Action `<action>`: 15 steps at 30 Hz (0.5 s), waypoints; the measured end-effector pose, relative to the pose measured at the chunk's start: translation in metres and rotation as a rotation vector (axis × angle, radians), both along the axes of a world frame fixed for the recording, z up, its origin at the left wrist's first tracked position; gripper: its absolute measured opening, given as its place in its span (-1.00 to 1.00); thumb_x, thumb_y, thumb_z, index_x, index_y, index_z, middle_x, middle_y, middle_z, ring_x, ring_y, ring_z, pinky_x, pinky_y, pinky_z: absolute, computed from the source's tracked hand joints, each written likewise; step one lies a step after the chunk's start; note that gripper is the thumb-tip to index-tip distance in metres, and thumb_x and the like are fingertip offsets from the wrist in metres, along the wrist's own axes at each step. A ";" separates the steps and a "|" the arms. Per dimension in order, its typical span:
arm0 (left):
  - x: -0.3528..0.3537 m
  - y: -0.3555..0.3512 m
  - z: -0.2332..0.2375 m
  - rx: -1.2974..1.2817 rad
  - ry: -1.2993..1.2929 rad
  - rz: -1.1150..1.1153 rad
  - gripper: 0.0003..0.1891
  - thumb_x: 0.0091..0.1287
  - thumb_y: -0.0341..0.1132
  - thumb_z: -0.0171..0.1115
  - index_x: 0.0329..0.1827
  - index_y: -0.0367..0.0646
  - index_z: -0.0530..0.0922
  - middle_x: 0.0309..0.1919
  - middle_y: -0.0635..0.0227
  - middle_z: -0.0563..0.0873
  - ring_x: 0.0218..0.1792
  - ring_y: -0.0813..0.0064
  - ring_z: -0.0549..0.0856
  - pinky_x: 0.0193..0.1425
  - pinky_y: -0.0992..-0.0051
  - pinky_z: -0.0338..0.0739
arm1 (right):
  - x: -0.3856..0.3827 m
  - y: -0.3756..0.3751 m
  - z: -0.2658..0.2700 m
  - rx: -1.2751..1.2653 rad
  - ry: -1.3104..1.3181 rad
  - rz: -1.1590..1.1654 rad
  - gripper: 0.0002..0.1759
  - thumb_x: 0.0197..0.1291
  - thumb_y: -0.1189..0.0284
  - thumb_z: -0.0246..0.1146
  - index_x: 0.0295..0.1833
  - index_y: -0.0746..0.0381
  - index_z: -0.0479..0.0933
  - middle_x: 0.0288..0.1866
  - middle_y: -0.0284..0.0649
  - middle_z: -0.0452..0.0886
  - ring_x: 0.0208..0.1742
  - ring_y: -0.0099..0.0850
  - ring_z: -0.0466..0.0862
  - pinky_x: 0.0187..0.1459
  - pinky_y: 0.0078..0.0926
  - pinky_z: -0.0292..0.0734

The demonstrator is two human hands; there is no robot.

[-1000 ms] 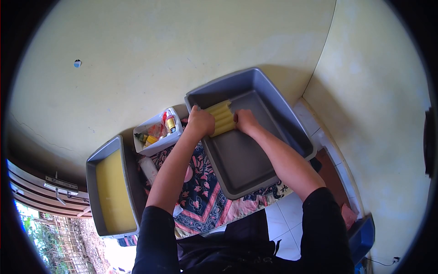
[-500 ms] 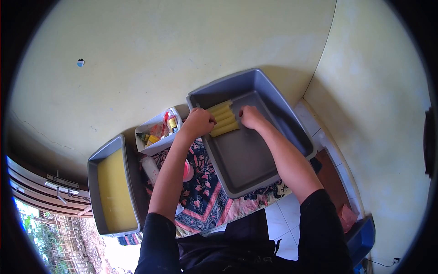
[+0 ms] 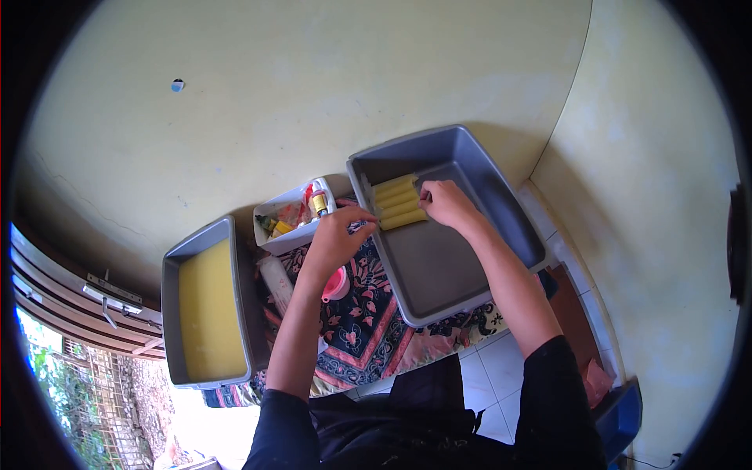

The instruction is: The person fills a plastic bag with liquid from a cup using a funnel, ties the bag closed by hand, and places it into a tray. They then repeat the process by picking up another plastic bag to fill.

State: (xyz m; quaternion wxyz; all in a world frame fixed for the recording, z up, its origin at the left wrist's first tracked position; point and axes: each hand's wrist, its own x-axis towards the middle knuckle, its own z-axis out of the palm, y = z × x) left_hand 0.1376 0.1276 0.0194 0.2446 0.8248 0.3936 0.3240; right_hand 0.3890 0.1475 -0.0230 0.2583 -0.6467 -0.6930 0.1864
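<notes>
Several yellow tube-shaped packets [image 3: 398,205] lie side by side in the upper left of a large grey tub [image 3: 427,270]. My right hand [image 3: 446,205] is over the tub with its fingers pinched together at the right end of a lower packet. Just outside the tub's left wall, my left hand [image 3: 341,237] has thumb and fingers apart, fingertips close to the left ends of the packets. Nothing shows in that hand.
A second grey tub [image 3: 237,313] at left holds yellow liquid [image 3: 211,309]. Between the tubs are a white box [image 3: 274,243] of small bottles, a pink-and-white cup [image 3: 336,283] and a clear plastic pack [image 3: 276,280]. Patterned cloth [image 3: 352,337] covers the table beside the wall.
My left hand has moved off the packets to the tub's left edge and its fingers have spread. My right hand has come left to the packets' right ends. The view has shifted slightly.
</notes>
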 end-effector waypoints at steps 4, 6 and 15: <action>-0.022 -0.037 0.008 -0.012 -0.014 0.034 -0.82 0.19 -0.41 0.32 -0.18 -0.29 0.69 -0.23 0.12 0.76 -0.14 0.23 0.74 0.04 0.40 0.55 | -0.036 -0.042 0.021 0.111 0.123 0.064 -0.86 0.12 0.44 0.30 -0.25 0.30 0.59 -0.37 -0.02 0.69 -0.30 -0.04 0.69 -0.23 -0.18 0.57; -0.035 -0.055 0.006 -0.065 -0.076 0.083 -0.83 0.19 -0.41 0.32 -0.19 -0.28 0.70 -0.24 0.15 0.77 -0.17 0.26 0.75 -0.01 0.41 0.57 | -0.052 -0.067 0.026 0.156 0.176 0.099 -0.87 0.13 0.45 0.30 -0.26 0.30 0.59 -0.41 -0.04 0.68 -0.35 -0.06 0.69 -0.27 -0.22 0.57; -0.099 -0.114 -0.013 -0.153 -0.197 0.188 -0.82 0.20 -0.43 0.34 -0.17 -0.30 0.70 -0.35 0.16 0.77 -0.30 0.40 0.75 -0.12 0.45 0.56 | -0.131 -0.148 0.021 0.326 0.482 0.239 -0.94 0.16 0.55 0.30 -0.27 0.28 0.54 -0.49 -0.25 0.61 -0.53 -0.51 0.63 -0.48 -0.54 0.48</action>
